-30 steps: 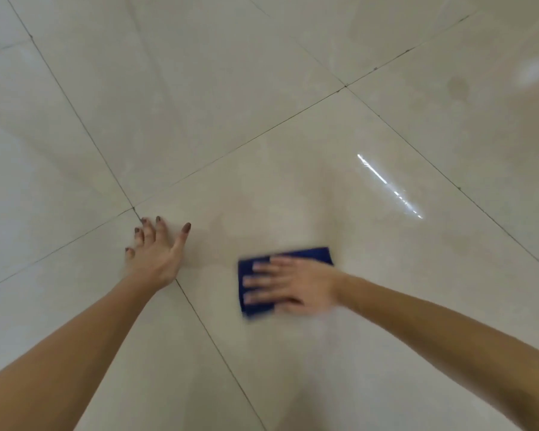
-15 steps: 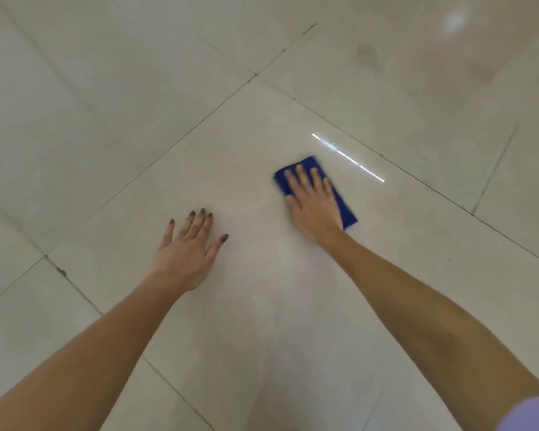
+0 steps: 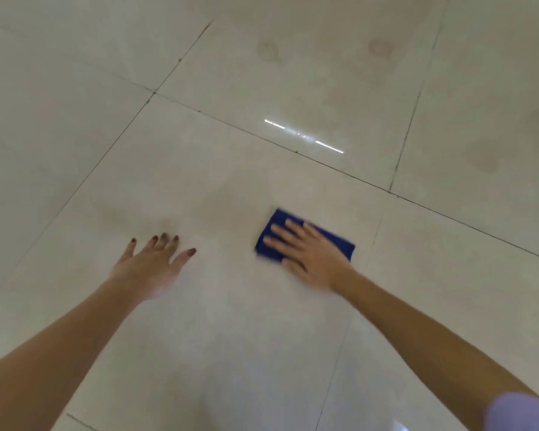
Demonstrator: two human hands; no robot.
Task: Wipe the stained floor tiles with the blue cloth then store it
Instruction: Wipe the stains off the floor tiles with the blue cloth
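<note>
Here, the right hand (image 3: pixel 313 258) is laid flat, palm down, on the blue cloth (image 3: pixel 339 242), which is spread on the floor (image 3: pixel 231 337). The fingers (image 3: pixel 288 227) of this hand are extended and slightly apart; nothing is clamped, and the cloth is pressed under the palm and fingers rather than gripped. The cloth is seen as a folded rectangle: one corner projects beyond the fingertips, and one edge is exposed on the outer side of the hand. The hand and cloth are blurred.

The left hand (image 3: pixel 151 265) is placed flat on the same tile, well apart from the cloth, with its fingers (image 3: pixel 156 242) spread and its thumb angled toward the cloth. Nothing is held by it. Dark polish is visible on its nails.

Faint brownish stains (image 3: pixel 380 48) are visible on the tiles beyond the fingertips of the right hand, past a dark grout line (image 3: pixel 324 164). A bright streak of reflected light (image 3: pixel 305 136) is seen just beyond that line. A pale purple sleeve (image 3: pixel 523 413) is visible at the upper end of the right arm.
</note>
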